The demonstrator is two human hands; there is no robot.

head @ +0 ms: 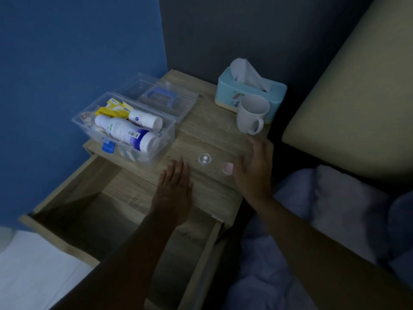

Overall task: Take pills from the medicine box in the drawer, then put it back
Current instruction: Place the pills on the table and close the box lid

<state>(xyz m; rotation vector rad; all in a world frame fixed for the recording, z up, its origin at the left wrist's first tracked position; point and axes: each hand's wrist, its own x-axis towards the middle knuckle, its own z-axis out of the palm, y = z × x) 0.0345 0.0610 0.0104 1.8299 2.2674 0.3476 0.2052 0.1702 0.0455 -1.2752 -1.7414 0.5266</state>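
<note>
A clear plastic medicine box (165,133) stands open on the nightstand top (207,135), holding white bottles (127,132) and a yellow packet. Its clear lid with a blue handle (163,97) lies flipped back behind it. A small clear cup (204,159) with two white pills sits near the front edge, and a pink cap (228,168) lies to its right. My left hand (174,189) hovers flat, fingers apart, just left of the cup. My right hand (254,166) is spread open beside the pink cap. The wooden drawer (67,222) below is pulled out and looks dark inside.
A white mug (251,116) and a teal tissue box (250,90) stand at the back right of the nightstand. A blue wall is to the left, a beige headboard (357,97) and pale bedding (335,209) to the right.
</note>
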